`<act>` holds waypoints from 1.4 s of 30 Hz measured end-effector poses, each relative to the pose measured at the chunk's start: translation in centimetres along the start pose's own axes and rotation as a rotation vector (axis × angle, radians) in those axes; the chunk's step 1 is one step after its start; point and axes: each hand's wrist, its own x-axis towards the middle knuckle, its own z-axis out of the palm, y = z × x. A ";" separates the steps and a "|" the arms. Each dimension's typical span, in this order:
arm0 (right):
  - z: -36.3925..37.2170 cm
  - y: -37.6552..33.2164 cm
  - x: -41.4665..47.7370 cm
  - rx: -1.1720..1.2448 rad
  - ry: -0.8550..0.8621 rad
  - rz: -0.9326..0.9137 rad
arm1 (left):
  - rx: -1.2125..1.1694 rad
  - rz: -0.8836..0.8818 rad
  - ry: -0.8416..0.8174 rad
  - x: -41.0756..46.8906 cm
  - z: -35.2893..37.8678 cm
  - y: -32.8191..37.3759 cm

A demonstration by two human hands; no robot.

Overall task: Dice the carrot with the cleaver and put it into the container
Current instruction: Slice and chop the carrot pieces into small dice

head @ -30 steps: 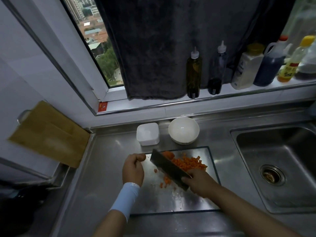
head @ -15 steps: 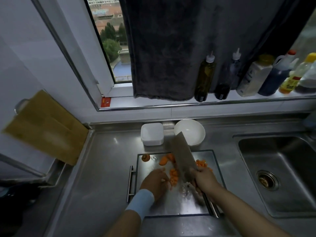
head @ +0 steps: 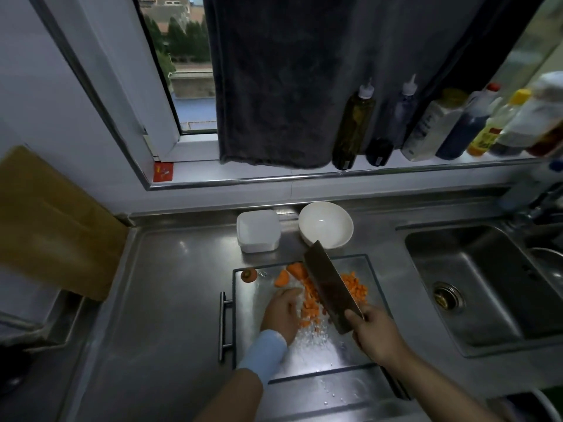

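Container [head: 259,246], bowl [head: 325,223] block far edge of board [head: 316,351]; counter [head: 170,300] at left seemingly passable.

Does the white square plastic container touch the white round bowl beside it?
Apart. The head view shows a strip of bare steel counter between the white square plastic container and the white round bowl.

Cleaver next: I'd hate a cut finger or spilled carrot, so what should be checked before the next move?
1. Right hand grips the cleaver by its handle: ok.
2. Left hand lies left of the blade, not under it: ok.
3. Carrot fully diced: not ok; two larger chunks lie at the far edge of the cutting board.
4. Diced carrot all on the board: ok.
5. Container open: cannot tell.
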 end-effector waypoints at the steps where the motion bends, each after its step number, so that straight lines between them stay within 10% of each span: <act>1: 0.1 0.1 -0.3 -0.037 -0.007 -0.015 | -0.013 -0.090 0.030 -0.4 -0.2 -0.6; 16: -0.8 1.5 0.3 -0.607 -0.252 -0.171 | -0.261 -0.482 0.180 -2.1 -3.1 -2.8; 42: -4.5 0.0 8.9 -0.186 -0.319 -0.243 | 0.050 -0.499 0.053 3.6 -0.6 1.6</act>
